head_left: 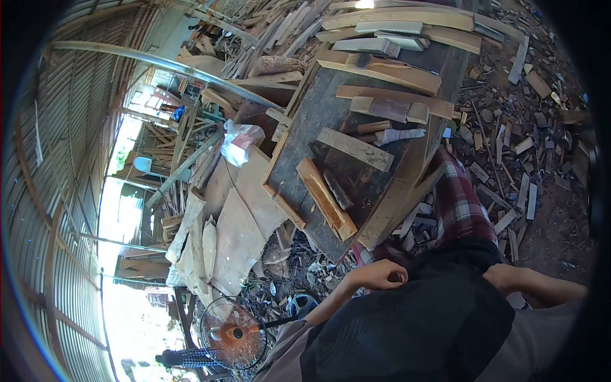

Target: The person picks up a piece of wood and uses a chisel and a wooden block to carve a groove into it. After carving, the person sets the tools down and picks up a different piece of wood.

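Note:
My left hand is at the edge of the black apron over my lap, its fingers curled closed on the cloth. On the other side of the apron is my right hand, whose fingers are hidden by the dark cloth. Both hands are beside my body, apart from the workbench. Near the bench's close end lies a hollowed wooden block, with a dark narrow tool beside it. A flat wooden piece and a cloth-wrapped piece lie farther up.
Curved boards and a wood-handled brush are at the bench's far end. Wood offcuts litter the ground at right. A standing fan is at lower left, with a person in a checked shirt beyond it.

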Tool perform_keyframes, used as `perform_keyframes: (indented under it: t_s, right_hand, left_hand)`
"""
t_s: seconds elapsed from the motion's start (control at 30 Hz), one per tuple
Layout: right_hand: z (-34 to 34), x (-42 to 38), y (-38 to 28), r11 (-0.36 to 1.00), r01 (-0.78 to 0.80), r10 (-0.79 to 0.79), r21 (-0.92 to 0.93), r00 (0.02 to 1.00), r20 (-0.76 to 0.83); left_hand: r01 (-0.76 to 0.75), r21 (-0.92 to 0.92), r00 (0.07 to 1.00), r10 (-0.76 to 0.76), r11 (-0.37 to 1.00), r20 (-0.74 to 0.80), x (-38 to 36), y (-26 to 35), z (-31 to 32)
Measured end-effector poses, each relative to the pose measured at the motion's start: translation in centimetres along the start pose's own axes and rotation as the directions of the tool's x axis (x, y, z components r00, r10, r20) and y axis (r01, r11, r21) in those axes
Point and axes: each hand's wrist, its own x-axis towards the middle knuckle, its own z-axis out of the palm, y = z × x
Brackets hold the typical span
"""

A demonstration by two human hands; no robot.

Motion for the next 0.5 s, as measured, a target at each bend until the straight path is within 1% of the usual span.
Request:
perform_keyframes:
  t_s: [0.07,0.17,0.2,0.27,0.37,0.47,0.5]
  right_hand:
    - [0.6,0.0,0.8,1.0,-0.004,0.004,0.03,1.0,-0.006]
    - [-0.4,-0.6,-0.2,0.984,0.172,-0.165,0.053,0.978,-0.126]
    - [-0.7,-0.9,-0.5,0.979,0.195,-0.186,0.058,0.973,-0.136]
    - [-1.6,-0.5,-1.1,0.979,0.199,-0.194,0.048,0.975,-0.105]
    - [-2.6,0.6,-1.6,0.983,0.178,-0.177,0.04,0.984,-0.026]
    - [-3.6,1.8,-1.7,0.986,0.161,-0.162,0.033,0.985,0.05]
    - [-3.9,2.2,-1.7,0.987,0.159,-0.161,0.029,0.984,0.079]
  left_hand:
    - [0.018,-0.002,1.0,-0.018,1.0,-0.015,-0.5,-0.1,0.2]
    - [-0.01,0.026,1.0,0.009,1.0,0.012,-0.6,-0.4,0.2]
    - [0.014,0.017,1.0,-0.014,1.0,0.02,-0.7,-0.4,0.3]
    - [0.057,0.001,0.998,-0.057,0.998,0.038,-0.9,-0.5,0.6]
    - [0.14,-0.075,0.98,-0.127,0.987,0.155,-1.3,-1.1,0.6]
    - [0.072,-0.153,0.997,-0.071,0.986,0.01,-1.8,-0.1,1.1]
    - [0.089,-0.126,0.996,-0.089,0.988,0.01,-1.9,-0.5,1.2]
